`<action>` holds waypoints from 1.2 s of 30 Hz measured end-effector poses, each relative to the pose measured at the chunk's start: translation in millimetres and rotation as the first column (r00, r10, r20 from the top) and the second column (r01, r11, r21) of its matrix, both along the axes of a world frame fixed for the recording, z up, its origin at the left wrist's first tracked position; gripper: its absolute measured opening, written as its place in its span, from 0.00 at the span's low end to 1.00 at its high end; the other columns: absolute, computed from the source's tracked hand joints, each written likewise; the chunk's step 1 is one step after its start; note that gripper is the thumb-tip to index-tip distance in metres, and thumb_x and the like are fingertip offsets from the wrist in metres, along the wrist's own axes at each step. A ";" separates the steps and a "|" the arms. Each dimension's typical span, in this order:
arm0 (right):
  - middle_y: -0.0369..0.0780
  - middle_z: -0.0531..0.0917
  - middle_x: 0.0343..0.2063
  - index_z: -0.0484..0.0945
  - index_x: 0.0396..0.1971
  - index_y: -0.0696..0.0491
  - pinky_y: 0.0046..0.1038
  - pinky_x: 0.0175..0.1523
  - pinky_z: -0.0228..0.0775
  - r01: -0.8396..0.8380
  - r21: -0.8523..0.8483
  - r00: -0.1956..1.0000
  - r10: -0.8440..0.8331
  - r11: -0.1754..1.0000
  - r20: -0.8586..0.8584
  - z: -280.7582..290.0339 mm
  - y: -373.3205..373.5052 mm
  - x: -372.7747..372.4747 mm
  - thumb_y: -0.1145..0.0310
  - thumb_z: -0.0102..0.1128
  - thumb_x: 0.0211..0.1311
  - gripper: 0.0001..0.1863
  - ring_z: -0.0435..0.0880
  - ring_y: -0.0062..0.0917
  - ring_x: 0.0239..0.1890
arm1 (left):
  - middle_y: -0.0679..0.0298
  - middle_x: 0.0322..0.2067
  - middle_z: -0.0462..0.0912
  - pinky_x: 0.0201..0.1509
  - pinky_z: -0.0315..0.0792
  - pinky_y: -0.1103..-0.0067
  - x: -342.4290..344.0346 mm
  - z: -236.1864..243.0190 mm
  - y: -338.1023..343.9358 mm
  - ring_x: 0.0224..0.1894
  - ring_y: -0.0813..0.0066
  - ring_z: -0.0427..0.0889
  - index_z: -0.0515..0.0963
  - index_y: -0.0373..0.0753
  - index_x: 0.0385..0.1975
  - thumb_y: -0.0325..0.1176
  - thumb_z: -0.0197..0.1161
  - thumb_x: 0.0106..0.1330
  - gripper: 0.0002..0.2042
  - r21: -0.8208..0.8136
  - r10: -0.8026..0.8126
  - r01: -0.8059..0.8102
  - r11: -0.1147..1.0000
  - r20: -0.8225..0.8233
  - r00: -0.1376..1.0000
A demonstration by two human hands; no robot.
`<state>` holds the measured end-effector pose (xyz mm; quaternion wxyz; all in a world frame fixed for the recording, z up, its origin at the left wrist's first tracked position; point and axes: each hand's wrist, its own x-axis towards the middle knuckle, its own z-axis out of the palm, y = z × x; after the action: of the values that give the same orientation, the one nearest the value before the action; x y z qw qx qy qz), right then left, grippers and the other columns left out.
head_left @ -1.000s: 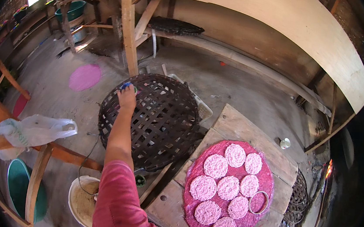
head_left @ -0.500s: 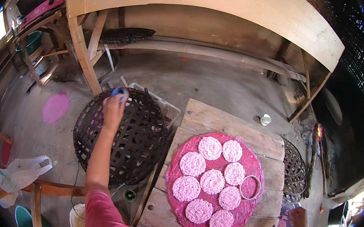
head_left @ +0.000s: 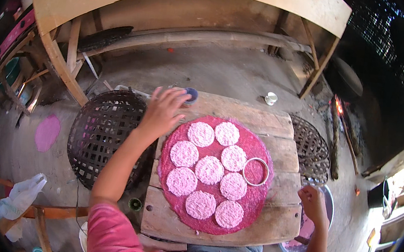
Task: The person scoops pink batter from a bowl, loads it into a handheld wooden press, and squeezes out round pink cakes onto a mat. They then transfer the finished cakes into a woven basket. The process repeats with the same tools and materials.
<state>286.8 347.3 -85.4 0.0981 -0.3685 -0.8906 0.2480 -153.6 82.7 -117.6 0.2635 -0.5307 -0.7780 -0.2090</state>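
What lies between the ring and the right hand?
In the head view, from the ring toward the right hand, there is a narrow edge of the red sheet, then bare wood of the table.

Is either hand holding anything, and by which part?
Left hand is at the left side of the blue cup; grip unclear. Right hand is curled; can't tell.

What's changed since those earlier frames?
The left hand carried the small blue container rightward from over the woven basket to the far left corner of the wooden table, and has spread open, apparently letting go. The nine pink rounds and metal ring stayed put on the pink sheet.
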 end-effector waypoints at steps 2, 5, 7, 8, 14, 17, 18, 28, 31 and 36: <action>0.47 0.82 0.32 0.80 0.34 0.61 0.30 0.34 0.73 -0.041 0.008 0.999 0.041 0.999 0.010 3.3 -8.9 -15.7 0.68 0.62 0.61 0.11 0.82 0.34 0.30 | 0.61 0.57 0.74 0.69 0.55 0.59 29.1 17.4 -37.9 0.62 0.61 0.70 0.71 0.45 0.57 0.37 0.70 0.55 0.27 -0.006 0.006 -0.005 1.000 0.120 0.993; 0.44 0.78 0.27 0.79 0.31 0.61 0.29 0.35 0.70 -0.176 -0.051 0.974 0.167 0.983 -0.151 -2.6 -22.0 -47.4 0.69 0.63 0.61 0.09 0.78 0.30 0.27 | 0.60 0.55 0.75 0.65 0.62 0.64 78.9 26.5 -102.4 0.58 0.58 0.72 0.72 0.43 0.55 0.34 0.70 0.55 0.26 -0.045 0.124 -0.117 0.992 0.249 0.961; 0.44 0.79 0.28 0.79 0.33 0.61 0.29 0.34 0.71 -0.272 -0.022 0.949 0.264 0.962 -0.175 -4.4 -25.5 -65.0 0.71 0.62 0.61 0.08 0.79 0.30 0.27 | 0.58 0.53 0.77 0.60 0.67 0.68 111.7 19.2 -145.5 0.55 0.60 0.75 0.73 0.41 0.54 0.32 0.69 0.57 0.24 -0.035 0.244 -0.250 0.968 0.385 0.890; 0.44 0.80 0.29 0.80 0.34 0.61 0.29 0.34 0.71 -0.315 -0.007 0.933 0.309 0.949 -0.185 -5.3 -27.9 -72.3 0.72 0.62 0.61 0.07 0.80 0.30 0.28 | 0.57 0.50 0.78 0.56 0.70 0.71 129.2 14.3 -169.1 0.53 0.62 0.77 0.73 0.40 0.54 0.31 0.68 0.59 0.22 -0.004 0.300 -0.339 0.941 0.473 0.828; 0.43 0.80 0.27 0.79 0.33 0.62 0.25 0.37 0.70 -0.486 -0.178 0.845 0.409 0.856 -0.345 -1.9 -59.6 -87.7 0.78 0.61 0.60 0.04 0.79 0.25 0.29 | 0.62 0.23 0.81 0.37 0.73 0.76 262.8 -5.0 -305.9 0.32 0.70 0.83 0.81 0.35 0.39 0.38 0.63 0.67 0.11 -0.578 0.554 0.005 0.816 0.781 -0.288; 0.43 0.80 0.26 0.79 0.32 0.62 0.26 0.37 0.70 -0.575 -0.230 0.807 0.497 0.785 -0.320 -3.3 -79.1 -93.3 0.78 0.61 0.59 0.03 0.79 0.25 0.29 | 0.57 0.31 0.84 0.41 0.75 0.73 320.1 -39.2 -310.6 0.35 0.66 0.84 0.79 0.34 0.45 0.43 0.65 0.64 0.18 -0.603 0.583 0.145 0.784 0.797 0.160; 0.43 0.80 0.26 0.80 0.32 0.62 0.26 0.37 0.70 -0.603 -0.233 0.789 0.528 0.763 -0.315 -5.0 -84.9 -95.8 0.78 0.61 0.59 0.04 0.79 0.26 0.29 | 0.55 0.34 0.84 0.43 0.75 0.72 336.5 -53.4 -301.1 0.36 0.64 0.84 0.78 0.34 0.47 0.44 0.67 0.63 0.20 -0.611 0.610 0.028 0.791 0.791 0.044; 0.44 0.82 0.28 0.81 0.33 0.61 0.30 0.34 0.72 -0.652 -0.238 0.758 0.614 0.720 -0.219 -5.7 -105.1 -88.2 0.73 0.61 0.60 0.06 0.82 0.29 0.29 | 0.61 0.64 0.63 0.70 0.59 0.69 377.0 -136.5 -229.0 0.67 0.66 0.63 0.51 0.42 0.68 0.23 0.66 0.58 0.39 0.056 -0.356 -0.775 0.630 0.907 -0.224; 0.44 0.83 0.28 0.82 0.34 0.61 0.29 0.34 0.73 -0.645 -0.269 0.764 0.607 0.715 -0.217 -3.2 -108.9 -81.5 0.73 0.62 0.60 0.06 0.82 0.29 0.30 | 0.62 0.63 0.64 0.69 0.59 0.68 378.5 -143.1 -224.6 0.67 0.65 0.63 0.51 0.43 0.68 0.22 0.65 0.58 0.39 0.140 -0.494 -0.811 0.568 0.846 -0.200; 0.43 0.84 0.30 0.82 0.36 0.59 0.29 0.36 0.74 -0.704 -0.345 0.706 0.663 0.621 -0.248 -1.3 -125.3 -67.5 0.75 0.62 0.59 0.06 0.83 0.29 0.31 | 0.60 0.62 0.65 0.69 0.59 0.65 375.3 -130.8 -243.3 0.67 0.62 0.64 0.52 0.42 0.66 0.26 0.62 0.63 0.33 0.153 -0.643 -0.800 0.581 0.688 -0.335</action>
<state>219.3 222.0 -86.7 -0.0416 -0.0015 -0.8834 0.4668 221.7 -160.6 -248.4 -0.2751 0.1754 -0.4619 -0.8248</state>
